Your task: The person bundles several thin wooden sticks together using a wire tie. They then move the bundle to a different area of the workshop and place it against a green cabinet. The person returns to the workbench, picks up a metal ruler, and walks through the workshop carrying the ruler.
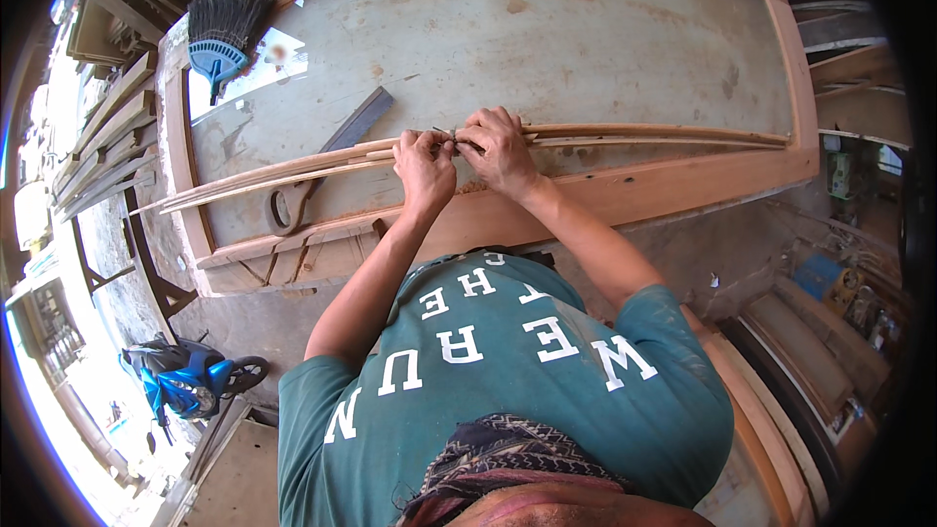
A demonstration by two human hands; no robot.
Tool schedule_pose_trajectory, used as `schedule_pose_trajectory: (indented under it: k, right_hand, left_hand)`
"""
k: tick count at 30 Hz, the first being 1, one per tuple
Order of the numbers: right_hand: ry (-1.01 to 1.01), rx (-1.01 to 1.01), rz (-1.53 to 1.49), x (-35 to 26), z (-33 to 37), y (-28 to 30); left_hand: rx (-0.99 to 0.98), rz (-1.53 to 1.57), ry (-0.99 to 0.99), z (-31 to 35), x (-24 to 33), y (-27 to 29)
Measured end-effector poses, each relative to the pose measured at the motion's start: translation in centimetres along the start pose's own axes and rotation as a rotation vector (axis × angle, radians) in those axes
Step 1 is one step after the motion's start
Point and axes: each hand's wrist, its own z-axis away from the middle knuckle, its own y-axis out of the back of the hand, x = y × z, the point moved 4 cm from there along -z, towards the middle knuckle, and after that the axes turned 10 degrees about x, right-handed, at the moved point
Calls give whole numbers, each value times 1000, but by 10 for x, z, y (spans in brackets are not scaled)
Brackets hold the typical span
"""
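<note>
A bundle of long thin wooden strips (644, 131) lies across the near side of a large wooden frame (605, 197). Both of my hands are closed at the middle of the bundle, fingertips almost meeting. My left hand (426, 171) pinches the strips from the left, and my right hand (502, 151) grips them from the right. Between the fingertips is something dark and thin, like a bit of cord or wire; its kind is too small to make out. Beneath the strips, left of my hands, lies a handsaw (357, 123) with a wooden handle.
Inside the frame is a stained grey panel (547, 34). A blue and black broom head (223, 34) rests at the far left corner. Lumber (109, 141) is stacked at left, and a blue motorbike (190, 379) stands below it. Boards (810, 332) lean at the right.
</note>
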Motion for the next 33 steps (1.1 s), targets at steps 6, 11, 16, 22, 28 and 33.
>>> schedule_pose_trajectory:
  k: [6, 11, 16, 22, 28, 33]
  right_hand:
    - [127, 45, 56, -6, -2, 0]
    - [288, -22, 132, -4, -7, -2]
    - [358, -106, 176, -12, -19, 1]
    - [297, -300, 126, 0, -25, -6]
    - [216, -391, 62, 5, -41, -10]
    - [230, -386, 112, 3, -41, -13]
  left_hand:
    - [19, 107, -15, -2, -9, -4]
    - [9, 116, -106, -3, -4, 3]
    - [148, 65, -347, 7, -1, 9]
    - [151, -50, -525, 16, 5, 12]
    - [132, -152, -621, 22, 2, 11]
    - [136, -128, -633, 24, -1, 9]
